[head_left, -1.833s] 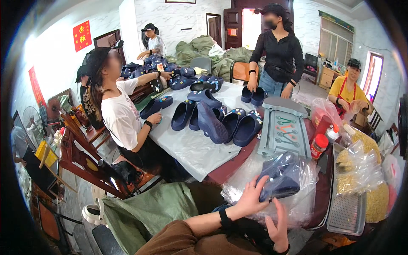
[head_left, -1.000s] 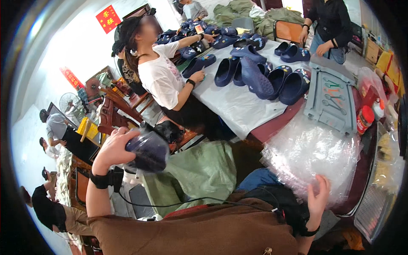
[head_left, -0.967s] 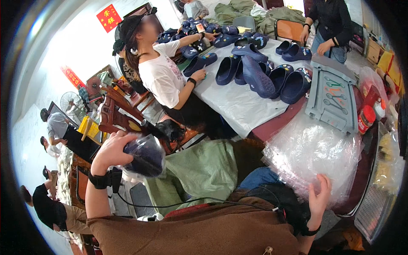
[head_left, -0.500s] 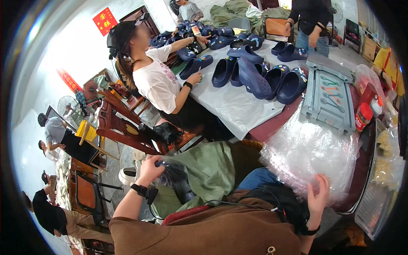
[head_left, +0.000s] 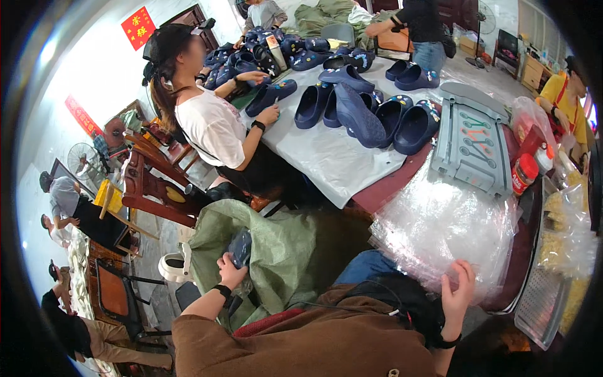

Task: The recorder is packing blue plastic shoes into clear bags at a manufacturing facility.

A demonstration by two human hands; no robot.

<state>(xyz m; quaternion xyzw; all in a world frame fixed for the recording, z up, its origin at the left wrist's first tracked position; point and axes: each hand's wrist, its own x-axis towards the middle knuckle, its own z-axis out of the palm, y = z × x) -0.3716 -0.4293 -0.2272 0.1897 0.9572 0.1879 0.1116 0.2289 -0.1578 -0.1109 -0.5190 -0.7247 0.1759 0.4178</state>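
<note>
My left hand (head_left: 231, 274) is closed on a dark blue clog (head_left: 239, 248), seemingly in a clear bag, at the mouth of a green woven sack (head_left: 276, 239). Some of its fingers are hidden behind the clog. My right hand (head_left: 458, 290) rests over the near edge of a stack of clear plastic bags (head_left: 440, 232), fingers apart and gripping nothing. Ahead, several navy clogs (head_left: 414, 129) stand on the table's white sheet (head_left: 352, 173), one leaning against the others.
Right of the sheet lie a grey plastic folding piece (head_left: 472, 147) and a red-lidded jar (head_left: 523, 173). A person in a white shirt (head_left: 210, 129) works at the table's left side, by a large clog pile (head_left: 251, 60). A wooden chair (head_left: 151, 188) stands further left.
My left hand has gone from holding up a clear bag at the sack's left side to the clog at the sack's mouth. My right hand stays by the bags. The view has shifted slightly.
</note>
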